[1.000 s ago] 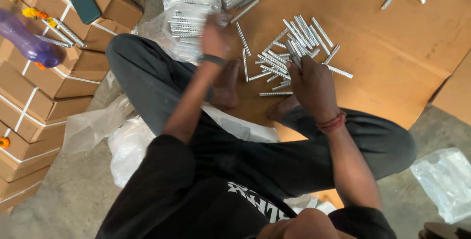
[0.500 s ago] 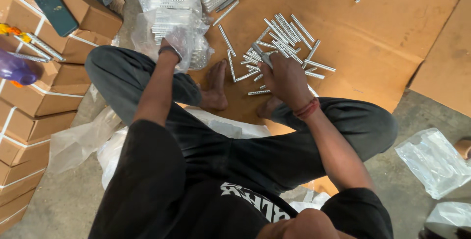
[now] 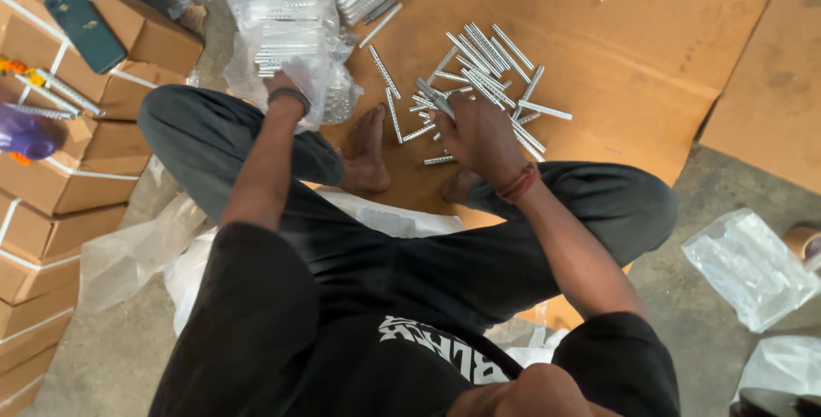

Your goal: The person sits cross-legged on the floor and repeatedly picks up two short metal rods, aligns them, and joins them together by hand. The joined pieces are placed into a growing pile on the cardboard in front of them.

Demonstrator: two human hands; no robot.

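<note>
Metal rods (image 3: 479, 66) under right hand (image 3: 479, 130), fingers pinching few; left hand (image 3: 286, 83) in plastic bag (image 3: 282, 32) (grip hidden).

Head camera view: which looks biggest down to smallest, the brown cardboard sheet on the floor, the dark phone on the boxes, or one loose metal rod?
1. Cardboard sheet
2. Phone
3. Metal rod

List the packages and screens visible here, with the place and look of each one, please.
Clear bag: at left hand, crinkled, holds silver rods.
Cartons: stacked at left, brown, white straps.
Phone: flat on top carton, dark teal rectangle, back side up, so no screen shows.
Flat bag: on floor at right, clear.
Right hand: on loose rods, brown cardboard sheet.
</note>
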